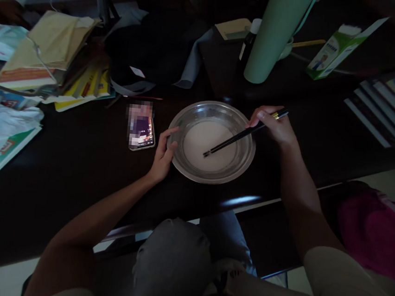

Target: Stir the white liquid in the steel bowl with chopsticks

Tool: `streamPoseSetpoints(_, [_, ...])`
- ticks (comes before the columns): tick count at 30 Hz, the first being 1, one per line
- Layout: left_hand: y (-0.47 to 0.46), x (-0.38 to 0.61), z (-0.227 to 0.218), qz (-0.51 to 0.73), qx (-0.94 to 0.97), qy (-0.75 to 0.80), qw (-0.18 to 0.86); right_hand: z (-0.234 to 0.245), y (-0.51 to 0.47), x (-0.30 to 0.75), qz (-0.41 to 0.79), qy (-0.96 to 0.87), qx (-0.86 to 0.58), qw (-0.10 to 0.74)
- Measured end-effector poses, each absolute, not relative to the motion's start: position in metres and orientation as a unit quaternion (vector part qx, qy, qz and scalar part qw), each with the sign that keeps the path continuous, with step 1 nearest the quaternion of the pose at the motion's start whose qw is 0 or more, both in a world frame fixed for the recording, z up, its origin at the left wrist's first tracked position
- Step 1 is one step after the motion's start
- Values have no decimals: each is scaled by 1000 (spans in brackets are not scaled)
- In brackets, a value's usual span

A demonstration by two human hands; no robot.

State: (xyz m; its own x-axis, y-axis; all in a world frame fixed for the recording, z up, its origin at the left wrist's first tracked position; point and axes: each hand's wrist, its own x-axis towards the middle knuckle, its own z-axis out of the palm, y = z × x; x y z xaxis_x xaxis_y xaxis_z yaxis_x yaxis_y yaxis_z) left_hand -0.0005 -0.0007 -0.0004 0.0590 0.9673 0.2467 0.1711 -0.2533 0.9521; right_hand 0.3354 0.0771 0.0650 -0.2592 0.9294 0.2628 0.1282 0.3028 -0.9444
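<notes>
A shiny metal bowl (243,164) sits on the dark table (77,164), holding a pale whitish mixture (205,142). My left hand (164,154) grips the bowl's left rim. My right hand (274,125) holds a pair of dark chopsticks (244,134) over the bowl's right rim. Their tips dip into the mixture near the bowl's middle.
A lit phone (142,126) lies just left of the bowl. Behind it stand a tall green cylinder (274,34), a small dark bottle (248,41) and a green-white box (340,47). Books (386,108) lie at the right; papers and folders (49,50) pile up at the left. A dark cloth (158,46) lies behind.
</notes>
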Motion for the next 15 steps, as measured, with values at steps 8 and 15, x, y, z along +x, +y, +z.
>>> streamPoseSetpoints(8, [0, -1, -3, 506, 617, 458, 391, 63, 79, 338, 422, -631, -405, 510])
streamPoseSetpoints(15, [0, -2, -6, 509, 606, 461, 402, 64, 78, 335, 442, -674, -395, 442])
